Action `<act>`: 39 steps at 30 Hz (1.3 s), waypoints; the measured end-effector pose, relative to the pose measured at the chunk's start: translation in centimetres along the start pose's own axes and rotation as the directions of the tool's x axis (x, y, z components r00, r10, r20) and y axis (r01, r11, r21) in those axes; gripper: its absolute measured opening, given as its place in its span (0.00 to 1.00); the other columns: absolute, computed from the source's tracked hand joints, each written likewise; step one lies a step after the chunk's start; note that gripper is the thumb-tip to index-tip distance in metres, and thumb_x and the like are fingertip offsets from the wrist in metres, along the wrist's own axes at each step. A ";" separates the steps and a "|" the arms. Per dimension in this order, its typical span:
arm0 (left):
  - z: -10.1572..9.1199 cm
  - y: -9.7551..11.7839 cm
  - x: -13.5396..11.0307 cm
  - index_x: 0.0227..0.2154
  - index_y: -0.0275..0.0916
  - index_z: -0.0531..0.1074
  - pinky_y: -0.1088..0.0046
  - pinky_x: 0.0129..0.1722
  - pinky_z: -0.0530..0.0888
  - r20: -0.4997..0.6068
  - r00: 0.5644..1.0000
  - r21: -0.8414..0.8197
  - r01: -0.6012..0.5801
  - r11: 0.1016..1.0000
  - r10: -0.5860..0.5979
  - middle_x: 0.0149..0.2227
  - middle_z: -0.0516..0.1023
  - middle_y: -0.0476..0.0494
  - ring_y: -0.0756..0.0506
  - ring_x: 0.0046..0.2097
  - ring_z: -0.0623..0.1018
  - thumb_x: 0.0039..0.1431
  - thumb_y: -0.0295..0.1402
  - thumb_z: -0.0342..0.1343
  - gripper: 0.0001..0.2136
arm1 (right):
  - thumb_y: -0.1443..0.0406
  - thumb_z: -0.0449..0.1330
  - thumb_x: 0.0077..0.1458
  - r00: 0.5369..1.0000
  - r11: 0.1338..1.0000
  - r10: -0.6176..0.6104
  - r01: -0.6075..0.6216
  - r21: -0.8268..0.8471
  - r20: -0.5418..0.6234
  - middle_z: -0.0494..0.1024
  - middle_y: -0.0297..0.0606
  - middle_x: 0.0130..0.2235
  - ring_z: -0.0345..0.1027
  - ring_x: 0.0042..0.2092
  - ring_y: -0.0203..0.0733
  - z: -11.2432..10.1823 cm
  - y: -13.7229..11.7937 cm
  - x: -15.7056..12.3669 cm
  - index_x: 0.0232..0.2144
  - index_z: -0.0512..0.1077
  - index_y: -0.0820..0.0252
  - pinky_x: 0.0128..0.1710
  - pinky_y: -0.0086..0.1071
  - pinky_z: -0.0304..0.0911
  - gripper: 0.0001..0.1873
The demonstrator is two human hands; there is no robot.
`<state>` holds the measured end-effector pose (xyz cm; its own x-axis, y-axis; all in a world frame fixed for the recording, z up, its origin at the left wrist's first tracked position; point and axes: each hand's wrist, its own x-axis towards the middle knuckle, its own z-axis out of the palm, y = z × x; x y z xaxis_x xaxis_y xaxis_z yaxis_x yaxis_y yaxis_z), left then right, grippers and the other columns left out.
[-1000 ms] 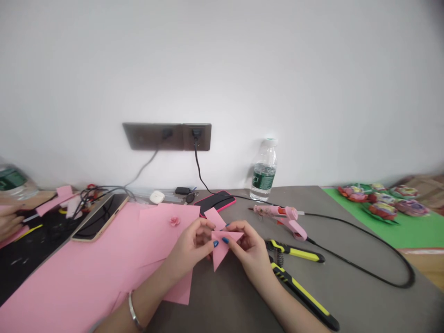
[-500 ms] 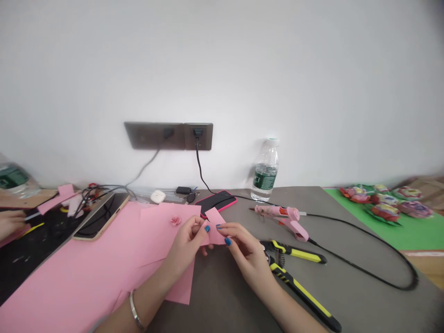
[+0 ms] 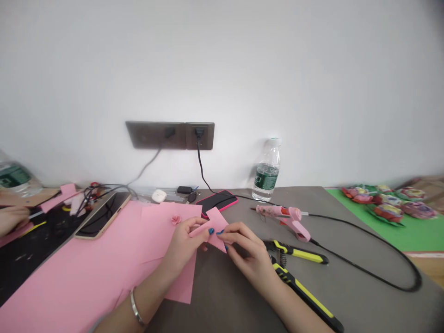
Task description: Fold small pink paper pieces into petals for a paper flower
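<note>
A folded piece of pink paper (image 3: 215,238) is held between my two hands above the grey table. My left hand (image 3: 189,238) pinches its left part, thumb on top. Thumb and fingertips of my right hand (image 3: 244,245) are closed on its right edge. Below and left of my left hand lie pink paper sheets (image 3: 163,226), with a small pink paper rose (image 3: 175,219) on top. Just beyond the held paper is a phone with a pink edge (image 3: 218,201). Yellow-black pliers (image 3: 301,254) lie beside my right hand, their head partly hidden.
A pink glue gun (image 3: 280,212) with a black cable rests on the right, near a water bottle (image 3: 266,173). Paper flowers (image 3: 388,210) sit on green sheets at far right. At left are another phone (image 3: 103,216) and another person's hand (image 3: 13,219).
The pink paper has been turned in my hands, its lower corner now pointing down to the right. My right fingers have shifted along its edge. The view has moved slightly.
</note>
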<state>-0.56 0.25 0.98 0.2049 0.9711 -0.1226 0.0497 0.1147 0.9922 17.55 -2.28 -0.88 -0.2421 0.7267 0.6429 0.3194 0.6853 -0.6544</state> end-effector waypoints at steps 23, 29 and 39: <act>1.1 0.0 -1.1 0.39 0.35 0.78 0.74 0.32 0.78 0.214 0.976 -0.025 -0.034 0.999 0.038 0.35 0.76 0.44 0.49 0.33 0.74 0.56 0.35 0.58 0.11 | 0.63 0.62 0.58 0.956 0.947 0.282 -0.264 0.184 -0.079 0.70 0.37 0.34 0.66 0.37 0.42 -0.1 0.7 0.0 0.25 0.71 0.57 0.36 0.33 0.61 0.09; 1.4 0.0 -1.2 0.41 0.35 0.78 0.72 0.33 0.78 0.211 0.977 -0.053 -0.029 0.998 0.039 0.34 0.74 0.44 0.48 0.33 0.74 0.57 0.38 0.58 0.13 | 0.58 0.62 0.57 0.947 0.924 0.317 -0.296 0.243 -0.055 0.69 0.37 0.32 0.65 0.36 0.41 -0.1 0.7 0.2 0.24 0.68 0.57 0.34 0.32 0.60 0.14; 1.2 -0.3 -1.2 0.40 0.39 0.77 0.74 0.35 0.73 0.198 0.978 0.023 -0.063 0.998 0.057 0.35 0.77 0.47 0.49 0.33 0.75 0.53 0.30 0.59 0.11 | 0.57 0.61 0.58 0.931 0.904 0.362 -0.339 0.260 -0.045 0.69 0.36 0.30 0.64 0.33 0.40 0.1 0.9 0.1 0.23 0.65 0.57 0.31 0.32 0.59 0.16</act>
<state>0.35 -1.25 0.76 0.3972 0.9152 -0.0685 0.0596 0.0488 0.9970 17.70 -1.62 -1.50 -0.0689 0.9227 0.3792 0.1323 0.3852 -0.9133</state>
